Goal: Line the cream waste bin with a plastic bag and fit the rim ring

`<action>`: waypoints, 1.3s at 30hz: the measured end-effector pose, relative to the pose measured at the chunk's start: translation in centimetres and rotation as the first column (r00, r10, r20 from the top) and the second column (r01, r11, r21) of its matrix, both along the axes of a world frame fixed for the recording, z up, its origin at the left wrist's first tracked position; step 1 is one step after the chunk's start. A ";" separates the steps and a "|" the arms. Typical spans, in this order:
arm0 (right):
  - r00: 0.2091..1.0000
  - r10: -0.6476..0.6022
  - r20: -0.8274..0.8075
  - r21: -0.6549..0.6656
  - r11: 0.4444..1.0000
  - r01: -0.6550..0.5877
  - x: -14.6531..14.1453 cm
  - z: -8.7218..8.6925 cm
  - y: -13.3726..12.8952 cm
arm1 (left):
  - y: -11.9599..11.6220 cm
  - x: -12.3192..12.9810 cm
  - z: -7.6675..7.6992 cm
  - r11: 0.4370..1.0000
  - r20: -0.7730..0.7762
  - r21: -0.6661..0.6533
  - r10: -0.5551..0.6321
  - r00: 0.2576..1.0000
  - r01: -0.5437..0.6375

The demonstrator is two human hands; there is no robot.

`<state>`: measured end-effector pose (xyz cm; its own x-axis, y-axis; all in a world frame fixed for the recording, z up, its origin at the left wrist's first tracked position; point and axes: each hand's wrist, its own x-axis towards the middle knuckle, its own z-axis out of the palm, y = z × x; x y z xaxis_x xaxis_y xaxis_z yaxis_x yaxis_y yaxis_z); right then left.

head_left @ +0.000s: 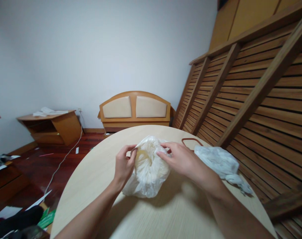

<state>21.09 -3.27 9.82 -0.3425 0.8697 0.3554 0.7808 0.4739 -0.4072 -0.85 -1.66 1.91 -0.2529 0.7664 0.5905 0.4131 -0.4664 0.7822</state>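
A white, crinkled plastic bag (pixel 151 176) stands on the round pale table in front of me, its mouth gathered and partly open toward me. Something yellowish shows inside, too unclear to name. My left hand (pixel 124 162) pinches the bag's left rim between thumb and fingers. On the opposite side my right hand (pixel 177 157) has its thumb and index finger closed on the right rim. The bag's underside and back are hidden.
On the round table (pixel 91 186), a second whitish plastic bag (pixel 217 161) lies at the right beside a brown looped handle (pixel 190 139). Slatted wooden panels (pixel 260 109) lean along the right. A headboard (pixel 134 108) stands behind, a low cabinet (pixel 51 127) at left, and a white cable (pixel 63 162) crosses the floor.
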 end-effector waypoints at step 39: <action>0.970 -0.108 0.218 0.068 0.993 0.095 -0.9 0.0 0.8 | -2.2 0.8 0.9 0.984 -0.322 0.178 0.048 0.946 0.010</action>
